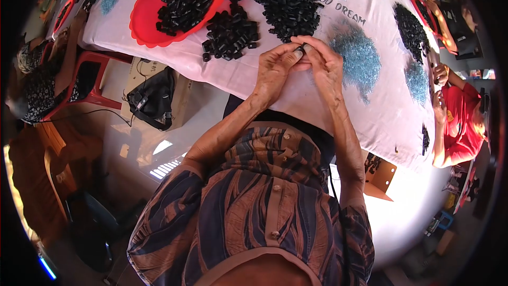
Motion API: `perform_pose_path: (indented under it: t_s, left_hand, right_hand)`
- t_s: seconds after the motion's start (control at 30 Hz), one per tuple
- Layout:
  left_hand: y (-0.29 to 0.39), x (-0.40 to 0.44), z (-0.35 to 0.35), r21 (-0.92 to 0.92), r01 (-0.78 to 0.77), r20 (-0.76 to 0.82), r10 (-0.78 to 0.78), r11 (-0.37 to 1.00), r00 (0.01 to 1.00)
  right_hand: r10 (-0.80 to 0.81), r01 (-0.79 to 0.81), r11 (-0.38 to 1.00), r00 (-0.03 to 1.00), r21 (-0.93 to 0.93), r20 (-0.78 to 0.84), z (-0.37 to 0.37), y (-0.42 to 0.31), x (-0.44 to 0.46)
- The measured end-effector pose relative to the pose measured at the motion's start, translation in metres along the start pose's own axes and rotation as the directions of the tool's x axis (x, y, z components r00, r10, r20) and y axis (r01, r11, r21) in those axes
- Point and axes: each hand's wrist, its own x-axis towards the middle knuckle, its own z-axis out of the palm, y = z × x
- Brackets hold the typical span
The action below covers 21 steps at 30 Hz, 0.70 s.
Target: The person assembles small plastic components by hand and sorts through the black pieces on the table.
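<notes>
My left hand (275,69) and my right hand (326,66) meet over the near part of the cloth-covered table. Their fingertips pinch together around a small black plastic piece (302,47), mostly hidden by the thumbs. Just beyond them spreads a large pile of small black plastic pieces (291,6). A smaller heap of the same pieces (230,35) lies to the left of my hands. Close by my right hand is a heap of thin, shiny bluish metal bits (355,56), too fine to name exactly.
A red scalloped basin (142,14) holding more black pieces stands at the table's left. Another person in a red top (460,122) sits at the right edge, near more heaps. A red chair (95,77) and a black bag (153,98) on a carton are to the left.
</notes>
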Motion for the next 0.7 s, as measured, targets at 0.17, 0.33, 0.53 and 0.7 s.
perform_pose_path:
  t_s: [0.17,0.33,0.53,0.7]
  left_hand:
    - [-0.003,0.001,-0.002,-0.031,0.005,0.024,-0.005,1.0,1.0]
    - [0.0,-0.001,0.0,-0.025,0.0,0.032,0.001,1.0,0.999]
    - [0.001,-0.002,0.003,0.017,0.012,-0.048,-0.011,1.0,0.999]
    - [0.001,-0.002,0.004,0.066,0.016,-0.078,-0.011,0.998,0.997]
  right_hand:
    - [-0.038,0.036,0.989,0.999,-0.146,-0.007,-0.005,0.008,0.002]
    - [-0.003,0.0,0.998,0.999,-0.056,-0.041,0.0,0.008,0.001]
    - [-0.187,0.165,0.961,0.979,-0.222,-0.083,0.002,0.028,0.002]
    - [-0.308,0.253,0.894,0.946,-0.37,-0.097,0.008,0.021,-0.002]
